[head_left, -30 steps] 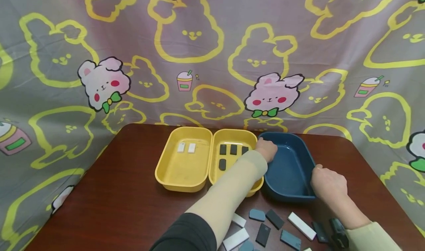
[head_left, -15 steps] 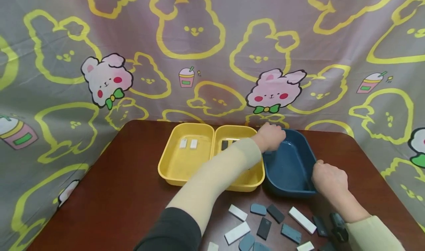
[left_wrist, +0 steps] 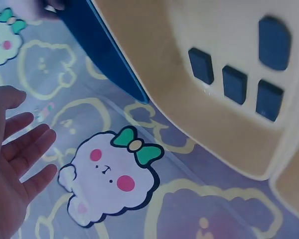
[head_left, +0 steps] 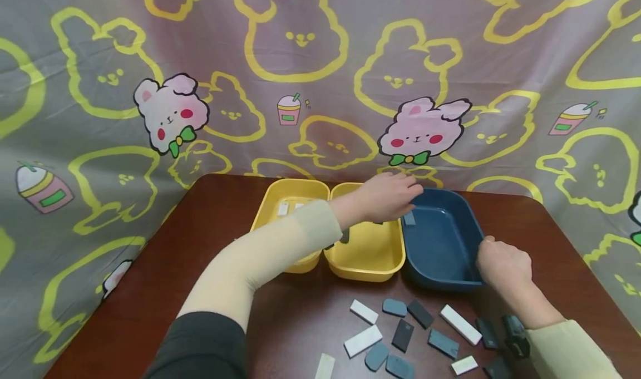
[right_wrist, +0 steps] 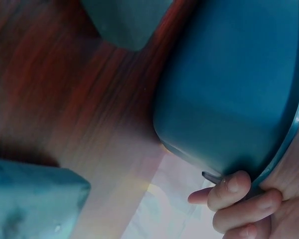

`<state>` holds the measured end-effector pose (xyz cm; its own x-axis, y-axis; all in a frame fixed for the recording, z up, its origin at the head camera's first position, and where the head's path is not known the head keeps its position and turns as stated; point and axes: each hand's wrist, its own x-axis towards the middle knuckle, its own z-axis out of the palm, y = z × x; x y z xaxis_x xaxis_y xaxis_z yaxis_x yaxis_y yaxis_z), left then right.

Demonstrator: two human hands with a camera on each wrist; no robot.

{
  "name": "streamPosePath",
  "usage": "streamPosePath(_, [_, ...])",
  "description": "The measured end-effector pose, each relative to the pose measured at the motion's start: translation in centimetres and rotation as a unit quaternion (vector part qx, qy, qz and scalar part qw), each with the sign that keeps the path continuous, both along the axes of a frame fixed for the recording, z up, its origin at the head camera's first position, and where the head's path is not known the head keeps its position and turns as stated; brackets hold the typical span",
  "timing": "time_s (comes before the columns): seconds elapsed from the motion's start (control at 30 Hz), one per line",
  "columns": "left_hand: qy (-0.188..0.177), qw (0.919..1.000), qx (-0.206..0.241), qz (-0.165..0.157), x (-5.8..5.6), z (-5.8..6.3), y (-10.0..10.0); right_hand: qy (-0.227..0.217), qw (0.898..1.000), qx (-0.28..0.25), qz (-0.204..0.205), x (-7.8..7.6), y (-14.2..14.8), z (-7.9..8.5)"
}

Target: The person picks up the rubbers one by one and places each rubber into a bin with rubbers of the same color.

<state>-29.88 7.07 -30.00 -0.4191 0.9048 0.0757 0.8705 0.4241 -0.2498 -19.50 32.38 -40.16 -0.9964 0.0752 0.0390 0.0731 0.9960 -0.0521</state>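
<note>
My left hand (head_left: 388, 196) is raised over the far part of the middle yellow bin (head_left: 368, 256), near the blue bin's left rim. Its fingers are spread loosely and hold nothing in the left wrist view. One blue-grey block (head_left: 409, 218) lies inside the blue bin (head_left: 443, 245) by its left wall. My right hand (head_left: 503, 265) grips that bin's right rim, fingers curled at the edge. Several dark blocks (left_wrist: 234, 84) lie in the middle yellow bin. White blocks (head_left: 283, 208) sit in the left yellow bin (head_left: 295, 185), which my left sleeve partly covers.
Loose white, blue-grey and dark blocks (head_left: 402, 335) are scattered on the brown table (head_left: 165, 256) before the bins. A dark object (head_left: 516, 334) lies beside my right sleeve. A cartoon-printed cloth (head_left: 330, 50) hangs behind the table.
My left hand has lifted from the blue bin's far left corner and moved left, its fingers opening out. The blue-grey block there has come into view. My right hand keeps its grip on the rim.
</note>
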Motion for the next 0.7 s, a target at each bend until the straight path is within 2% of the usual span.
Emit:
streamPosePath(0.17, [-0.02, 0.9959, 0.078, -0.042, 1.8, -0.5, -3.9, 0.005, 1.0, -0.004, 0.001, -0.1, 0.3, 0.2])
streamPosePath(0.3, [-0.035, 0.9912, 0.113, -0.059, 3.2, -1.3, -6.3, 0.004, 1.0, -0.001, 0.0, -0.3, 0.4, 0.3])
streamPosePath(0.5, [-0.05, 0.9892, 0.1, -0.094, 6.1, -3.5, -7.5, -0.003, 1.0, 0.001, 0.0, -0.3, 0.4, 0.2])
streamPosePath(0.7, [-0.08, 0.9803, 0.062, -0.169, 9.2, -6.5, -7.0, -0.005, 1.0, -0.012, -0.002, -0.1, 0.3, -0.1])
